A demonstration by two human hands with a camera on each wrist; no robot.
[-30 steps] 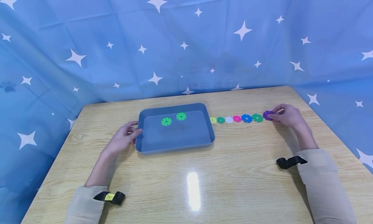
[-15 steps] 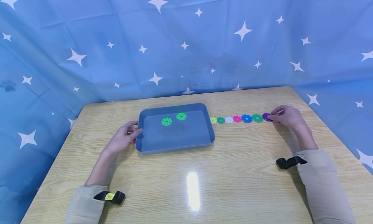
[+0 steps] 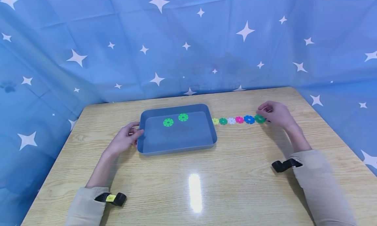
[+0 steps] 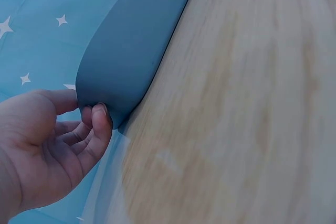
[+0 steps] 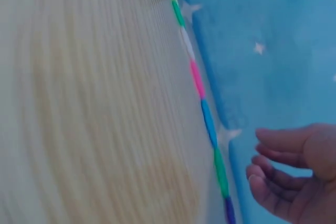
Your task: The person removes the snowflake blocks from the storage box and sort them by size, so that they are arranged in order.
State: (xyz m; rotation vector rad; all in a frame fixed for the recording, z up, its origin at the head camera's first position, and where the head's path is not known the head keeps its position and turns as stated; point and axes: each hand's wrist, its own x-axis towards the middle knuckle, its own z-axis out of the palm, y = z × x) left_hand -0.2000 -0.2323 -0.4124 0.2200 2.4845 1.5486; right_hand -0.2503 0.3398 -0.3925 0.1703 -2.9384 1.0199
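Observation:
My left hand point(image 3: 123, 139) grips the left wall of a blue-grey tray point(image 3: 179, 141), thumb on one side and fingers on the other. Inside the tray lie two bright green notched plastic discs point(image 3: 175, 120). From the tray's right side runs a line of flat notched discs: yellow, green point(image 3: 223, 121), white point(image 3: 231, 120), pink point(image 3: 239, 120), blue point(image 3: 249, 119), green point(image 3: 260, 118) and purple point(image 5: 230, 211). Over the purple end hovers my right hand point(image 3: 276, 114), which covers most of that disc in the head view. Nothing shows between its loosely bent fingers in the right wrist view.
The wooden table point(image 3: 147, 183) reaches back to a blue cloth point(image 3: 132, 29) printed with white stars. A black camera point(image 3: 285, 165) sits on my right wrist, another camera point(image 3: 113, 199) on my left.
My right hand has let go of the purple disc at the row's right end and moved left toward the green one. The left hand and tray stay put.

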